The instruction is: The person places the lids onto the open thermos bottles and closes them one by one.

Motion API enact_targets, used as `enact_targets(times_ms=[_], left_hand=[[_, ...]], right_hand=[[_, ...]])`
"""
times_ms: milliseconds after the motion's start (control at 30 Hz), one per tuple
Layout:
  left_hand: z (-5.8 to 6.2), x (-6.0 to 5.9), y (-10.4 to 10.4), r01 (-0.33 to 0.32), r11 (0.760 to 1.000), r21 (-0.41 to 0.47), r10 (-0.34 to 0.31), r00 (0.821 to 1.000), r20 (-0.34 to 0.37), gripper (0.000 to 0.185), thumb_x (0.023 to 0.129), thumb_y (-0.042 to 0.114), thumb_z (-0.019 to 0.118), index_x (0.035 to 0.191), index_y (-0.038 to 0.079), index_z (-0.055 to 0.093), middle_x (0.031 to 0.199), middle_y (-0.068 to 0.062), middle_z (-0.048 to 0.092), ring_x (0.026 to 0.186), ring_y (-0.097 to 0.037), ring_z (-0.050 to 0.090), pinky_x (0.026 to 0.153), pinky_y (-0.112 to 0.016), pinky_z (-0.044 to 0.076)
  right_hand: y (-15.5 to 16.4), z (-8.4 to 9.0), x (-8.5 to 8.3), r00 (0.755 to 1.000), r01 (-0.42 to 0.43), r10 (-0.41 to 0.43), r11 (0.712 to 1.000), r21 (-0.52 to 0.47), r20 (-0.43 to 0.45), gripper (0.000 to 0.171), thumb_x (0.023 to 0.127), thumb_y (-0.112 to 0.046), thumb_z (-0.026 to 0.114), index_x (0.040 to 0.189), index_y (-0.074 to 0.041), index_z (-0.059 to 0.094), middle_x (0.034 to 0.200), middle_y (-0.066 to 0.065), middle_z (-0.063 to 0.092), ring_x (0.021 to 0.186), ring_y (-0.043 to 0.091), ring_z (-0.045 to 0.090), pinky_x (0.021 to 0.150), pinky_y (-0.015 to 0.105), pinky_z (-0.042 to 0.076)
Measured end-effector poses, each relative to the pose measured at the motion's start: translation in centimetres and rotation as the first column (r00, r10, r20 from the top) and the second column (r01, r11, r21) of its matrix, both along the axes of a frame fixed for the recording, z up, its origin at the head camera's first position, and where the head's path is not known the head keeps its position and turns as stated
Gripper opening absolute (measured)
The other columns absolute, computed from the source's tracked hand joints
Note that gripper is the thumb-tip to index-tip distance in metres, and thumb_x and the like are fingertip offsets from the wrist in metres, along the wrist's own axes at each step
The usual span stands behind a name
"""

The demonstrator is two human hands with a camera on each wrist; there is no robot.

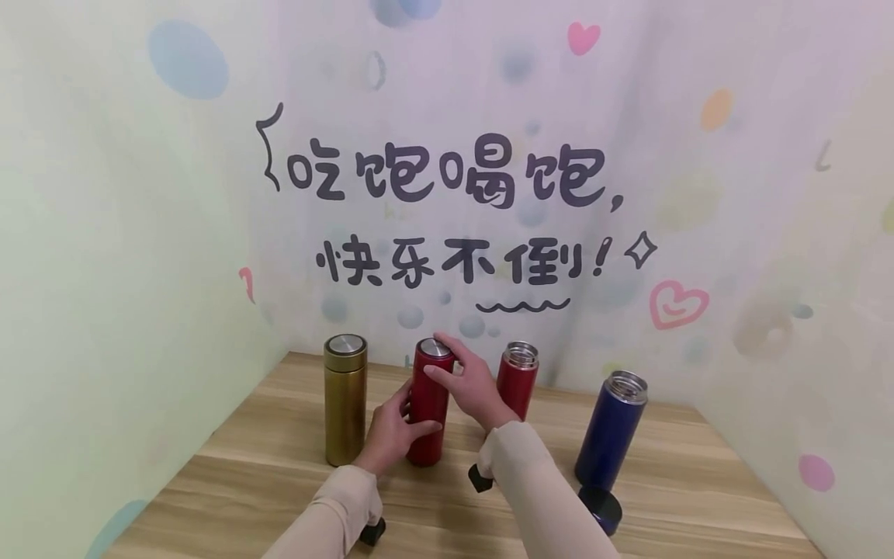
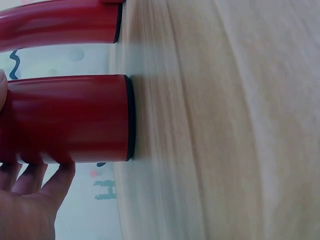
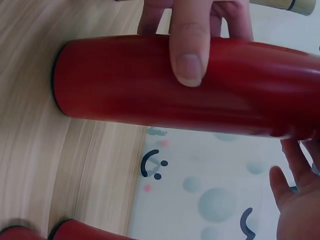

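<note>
A red thermos bottle (image 1: 429,400) stands upright on the table, its steel-topped lid (image 1: 435,348) on. My left hand (image 1: 389,435) grips its body, with the thumb (image 3: 190,55) across the near side and the fingers (image 2: 57,185) round the far side. At the top, my right hand (image 1: 475,384) grips the lid end, thumb in front and fingers behind. A second red thermos bottle (image 1: 518,384), lidless with its steel mouth showing, stands just right of it, partly hidden by my right hand. On the left is a gold thermos bottle (image 1: 345,411) with its lid on.
A lidless blue thermos bottle (image 1: 611,435) stands at the right, a dark blue lid (image 1: 602,508) in front of it. Behind the wooden table (image 1: 670,497) hangs a printed backdrop (image 1: 447,93). A small red piece (image 3: 19,233) shows by the second red bottle's base.
</note>
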State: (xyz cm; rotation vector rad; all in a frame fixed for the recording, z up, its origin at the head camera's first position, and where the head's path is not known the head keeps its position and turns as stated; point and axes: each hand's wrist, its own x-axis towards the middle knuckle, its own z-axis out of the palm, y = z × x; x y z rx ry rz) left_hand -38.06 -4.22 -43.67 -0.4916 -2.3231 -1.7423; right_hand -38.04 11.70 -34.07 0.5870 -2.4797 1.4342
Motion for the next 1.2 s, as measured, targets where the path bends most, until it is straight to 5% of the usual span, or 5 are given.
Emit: enact_targets(times_ms=[500, 867, 1000, 1100, 1200], left_hand=[[-0.1, 0.0, 0.1, 0.005, 1.0, 0.003, -0.005, 1.0, 0.002, 0.088, 0.08, 0.021, 0.081, 0.153, 0.02, 0.031, 0.141, -0.01, 0.051, 0.124, -0.035, 0.052, 0.096, -0.052, 0.046], [-0.2, 0.1, -0.4, 0.008, 1.0, -0.002, -0.008, 1.0, 0.022, 0.088, 0.08, 0.029, 0.08, 0.153, 0.024, 0.031, 0.144, -0.007, 0.048, 0.127, -0.034, 0.05, 0.098, -0.052, 0.044], [-0.2, 0.1, -0.3, 0.006, 1.0, -0.005, -0.006, 1.0, 0.024, 0.09, 0.08, 0.028, 0.081, 0.154, 0.022, 0.03, 0.145, -0.008, 0.048, 0.127, -0.034, 0.049, 0.099, -0.052, 0.044], [0.0, 0.1, -0.2, 0.003, 1.0, -0.015, -0.003, 1.0, 0.01, 0.089, 0.081, 0.023, 0.081, 0.154, 0.019, 0.03, 0.144, -0.01, 0.048, 0.126, -0.035, 0.05, 0.098, -0.053, 0.045], [0.1, 0.0, -0.1, 0.0, 1.0, -0.014, -0.001, 1.0, -0.003, 0.087, 0.082, 0.02, 0.08, 0.153, 0.017, 0.031, 0.141, -0.012, 0.051, 0.124, -0.036, 0.052, 0.096, -0.054, 0.046]], right_hand=[[-1.8, -0.5, 0.1, 0.98, 0.174, -0.177, 0.984, -0.043, -0.088, 0.059, 0.083, -0.033, 0.079, 0.132, -0.017, 0.05, 0.122, 0.0, 0.056, 0.109, 0.02, 0.055, 0.088, 0.04, 0.054], [-4.0, -0.4, 0.9, 0.829, 0.516, -0.448, 0.843, 0.148, -0.336, 0.06, 0.076, -0.049, 0.081, 0.118, -0.014, 0.056, 0.106, 0.003, 0.062, 0.096, 0.021, 0.055, 0.085, 0.041, 0.051], [-3.9, -0.5, 1.2, 0.9, 0.403, -0.385, 0.914, 0.053, -0.206, 0.062, 0.082, -0.042, 0.078, 0.13, -0.015, 0.05, 0.118, 0.005, 0.058, 0.107, 0.024, 0.053, 0.09, 0.043, 0.051], [-3.1, -0.5, 1.0, 0.973, 0.216, -0.221, 0.973, -0.076, -0.067, 0.062, 0.088, -0.032, 0.073, 0.14, -0.017, 0.042, 0.129, 0.007, 0.053, 0.118, 0.027, 0.05, 0.092, 0.047, 0.051], [-2.1, -0.4, 0.7, 0.998, 0.061, -0.062, 0.988, -0.145, 0.002, 0.059, 0.092, -0.025, 0.068, 0.143, -0.02, 0.041, 0.135, 0.007, 0.05, 0.125, 0.029, 0.046, 0.1, 0.053, 0.043]])
